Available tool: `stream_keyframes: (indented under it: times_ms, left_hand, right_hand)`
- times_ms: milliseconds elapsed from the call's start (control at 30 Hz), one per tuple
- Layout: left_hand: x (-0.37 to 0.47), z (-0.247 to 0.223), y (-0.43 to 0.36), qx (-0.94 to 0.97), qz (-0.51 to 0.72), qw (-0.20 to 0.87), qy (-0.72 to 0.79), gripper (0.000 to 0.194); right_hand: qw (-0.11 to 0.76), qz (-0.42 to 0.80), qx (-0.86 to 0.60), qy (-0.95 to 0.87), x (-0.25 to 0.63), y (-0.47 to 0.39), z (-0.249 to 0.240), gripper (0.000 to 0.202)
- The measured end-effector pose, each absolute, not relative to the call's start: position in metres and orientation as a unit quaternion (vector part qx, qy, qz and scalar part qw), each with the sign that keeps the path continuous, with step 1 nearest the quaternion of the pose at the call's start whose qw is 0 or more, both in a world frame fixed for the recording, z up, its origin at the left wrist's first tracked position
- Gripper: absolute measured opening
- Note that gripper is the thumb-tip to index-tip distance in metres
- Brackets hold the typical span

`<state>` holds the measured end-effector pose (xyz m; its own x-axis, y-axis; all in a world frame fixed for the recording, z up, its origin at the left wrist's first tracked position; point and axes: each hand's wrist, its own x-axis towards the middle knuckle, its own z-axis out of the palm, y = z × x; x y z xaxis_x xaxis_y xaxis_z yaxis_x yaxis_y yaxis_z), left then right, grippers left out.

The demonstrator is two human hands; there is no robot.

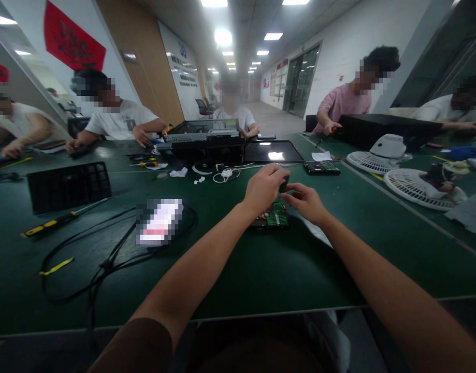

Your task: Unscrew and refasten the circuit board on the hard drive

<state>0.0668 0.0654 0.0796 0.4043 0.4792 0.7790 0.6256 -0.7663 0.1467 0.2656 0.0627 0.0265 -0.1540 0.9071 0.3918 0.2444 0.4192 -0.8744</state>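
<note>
A black device with a green circuit board lies on the green table in front of me. Just above its far edge, my left hand is closed on a small dark green piece, which my fingers partly cover. To the right of it, my right hand has thumb and finger drawn together close to the lower end of that piece. Whatever sits between those right fingertips is too small to make out. Beneath my right wrist lies a pale sheet.
Leftward are a blurred lit screen, black cables, a yellow-black screwdriver and a black panel. A white cable, a flat screen and another circuit-board device lie ahead. White fan parts are rightward. Several people work around the table.
</note>
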Motion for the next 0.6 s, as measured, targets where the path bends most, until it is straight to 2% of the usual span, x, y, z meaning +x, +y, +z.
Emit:
stream_keyframes:
  times_ms: [167, 600]
  left_hand:
    - [0.064, 0.077, 0.068, -0.811, -0.437, 0.111, -0.373, 0.027]
    - [0.075, 0.082, 0.056, -0.831, -0.438, 0.042, -0.341, 0.022]
  right_hand:
    - [0.485, 0.322, -0.444, -0.681, 0.268, 0.063, 0.027, 0.042]
    - [0.505, 0.329, -0.411, -0.684, 0.262, 0.065, 0.023, 0.044]
